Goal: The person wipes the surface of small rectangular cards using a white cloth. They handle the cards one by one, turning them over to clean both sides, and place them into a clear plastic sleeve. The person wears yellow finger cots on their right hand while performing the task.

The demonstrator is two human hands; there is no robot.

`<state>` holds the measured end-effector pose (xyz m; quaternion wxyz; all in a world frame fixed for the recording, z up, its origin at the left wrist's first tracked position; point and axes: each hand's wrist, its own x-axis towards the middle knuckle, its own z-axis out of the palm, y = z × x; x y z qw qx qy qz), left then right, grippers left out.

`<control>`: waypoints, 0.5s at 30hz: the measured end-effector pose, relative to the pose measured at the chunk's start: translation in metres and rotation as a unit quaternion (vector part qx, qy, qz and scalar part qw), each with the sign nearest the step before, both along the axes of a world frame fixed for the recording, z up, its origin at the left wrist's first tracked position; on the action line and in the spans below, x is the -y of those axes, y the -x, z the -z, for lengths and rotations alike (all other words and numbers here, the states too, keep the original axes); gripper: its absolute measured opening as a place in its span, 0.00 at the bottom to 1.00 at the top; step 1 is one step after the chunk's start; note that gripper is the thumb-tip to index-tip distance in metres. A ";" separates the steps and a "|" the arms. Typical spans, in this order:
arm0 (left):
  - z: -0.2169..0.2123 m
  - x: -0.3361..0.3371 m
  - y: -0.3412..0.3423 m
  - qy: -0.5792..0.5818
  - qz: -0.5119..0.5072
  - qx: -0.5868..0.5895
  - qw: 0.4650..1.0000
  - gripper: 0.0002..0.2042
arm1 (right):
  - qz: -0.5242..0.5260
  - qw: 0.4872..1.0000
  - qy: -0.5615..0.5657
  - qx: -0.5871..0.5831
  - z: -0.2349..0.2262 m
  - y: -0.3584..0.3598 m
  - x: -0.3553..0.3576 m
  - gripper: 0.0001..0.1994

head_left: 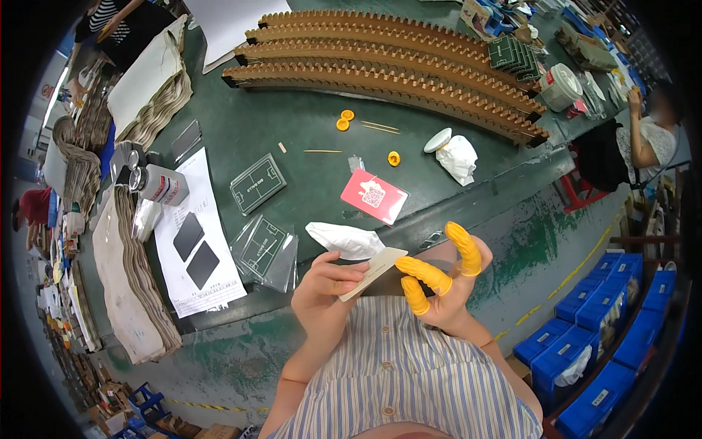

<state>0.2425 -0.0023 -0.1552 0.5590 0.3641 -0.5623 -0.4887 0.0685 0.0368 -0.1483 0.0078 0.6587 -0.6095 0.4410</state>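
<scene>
Striped shirt fabric (398,380) fills the lower edge, and just above it both hands meet over a small pale card (373,272). Left hand (325,289) has its grip closed on the card's near end, thumb on top and fingers beneath. Right hand (446,282) wears yellow rubber finger cots (428,274); two covered fingertips touch the card's far end, while a third covered finger points up, clear of it. So the card sits between the two grips, held off the green surface (307,139).

Just beyond the grip lies a crumpled white cloth (344,240) at the surface's edge, and past that a red card (374,196). To the left of the grip, clear plastic sleeves (265,252) hold dark printed boards, beside a white sheet (194,241) bearing two dark squares. Farther left stand metal cans (157,183) and stacks of cardboard (128,278).

Well beyond, long toothed cardboard racks (380,69) stretch across the surface, with loose yellow cots (344,119) and thin sticks before them. Blue bins (592,329) sit on the floor to the right of the grip; what they hold I cannot tell.
</scene>
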 end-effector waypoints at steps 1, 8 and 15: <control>0.000 0.000 0.000 0.001 0.000 -0.002 1.000 0.11 | 0.000 1.000 -0.004 -0.006 0.000 0.000 0.000 0.10; 0.002 0.000 -0.003 0.008 0.024 0.011 1.000 0.10 | 0.020 1.000 0.000 -0.004 0.000 -0.001 -0.001 0.09; 0.001 -0.001 -0.003 0.006 0.023 0.009 1.000 0.10 | 0.017 1.000 0.009 -0.001 -0.001 0.000 -0.001 0.10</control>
